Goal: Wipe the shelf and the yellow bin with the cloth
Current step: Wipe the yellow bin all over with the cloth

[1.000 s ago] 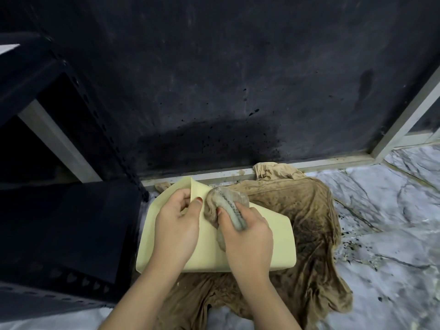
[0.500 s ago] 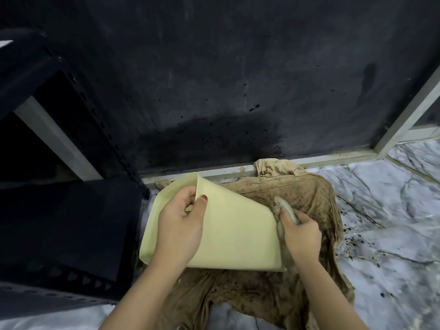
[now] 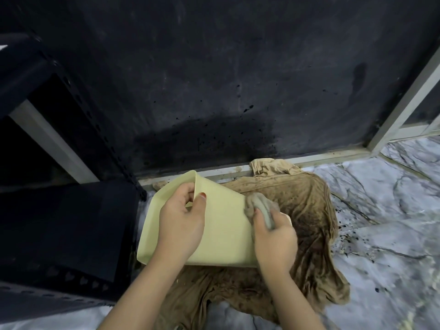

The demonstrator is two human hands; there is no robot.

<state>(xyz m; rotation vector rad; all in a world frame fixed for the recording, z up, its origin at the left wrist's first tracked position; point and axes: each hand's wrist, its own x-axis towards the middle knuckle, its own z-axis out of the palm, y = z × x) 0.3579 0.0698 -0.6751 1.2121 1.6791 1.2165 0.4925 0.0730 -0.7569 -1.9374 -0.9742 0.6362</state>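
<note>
The pale yellow bin (image 3: 223, 225) lies on its side on the floor, its open mouth turned to the left. My left hand (image 3: 181, 222) grips the rim at the mouth, thumb outside and fingers inside. My right hand (image 3: 273, 239) is closed on a bunched grey cloth (image 3: 260, 208) and presses it against the bin's outer wall near its base end. The black metal shelf (image 3: 64, 225) stands to the left of the bin, its low board dark and bare.
A large dirty brown fabric (image 3: 309, 234) is spread on the marble floor (image 3: 381, 222) under and right of the bin. A dark wall panel (image 3: 226, 91) with a damp patch rises behind, edged by a light metal frame (image 3: 404, 108).
My right hand has carried the cloth from the bin's right end back up onto its upper wall, after sweeping right from the middle. My left hand keeps its hold on the rim.
</note>
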